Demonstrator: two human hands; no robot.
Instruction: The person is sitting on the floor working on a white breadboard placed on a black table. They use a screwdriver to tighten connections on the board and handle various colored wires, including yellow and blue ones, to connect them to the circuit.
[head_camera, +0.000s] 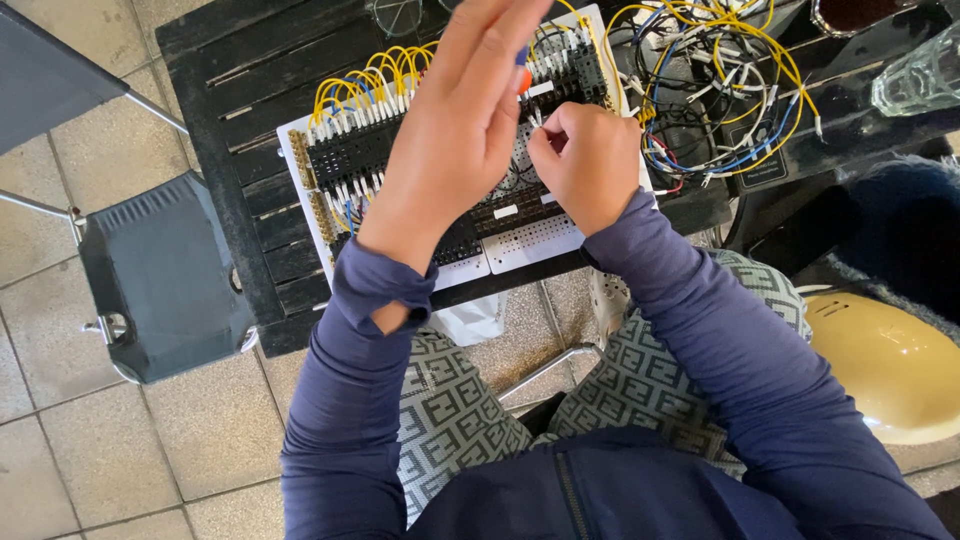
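Observation:
A white perforated wiring board (530, 240) with black terminal blocks and several yellow wires lies on a black slatted table (250, 70). My left hand (465, 120) is raised above the board with fingers extended, and a small orange and blue tool tip (524, 70) shows behind them. My right hand (580, 160) is closed in a pinch on a thin white wire end (535, 120) over the middle of the board. Both arms wear dark blue sleeves.
A tangle of loose yellow, blue, white and black wires (720, 90) lies right of the board. A clear glass (920, 75) stands at the far right. A grey chair (160, 280) is on the left, a yellow helmet (890, 365) at the right on the tiled floor.

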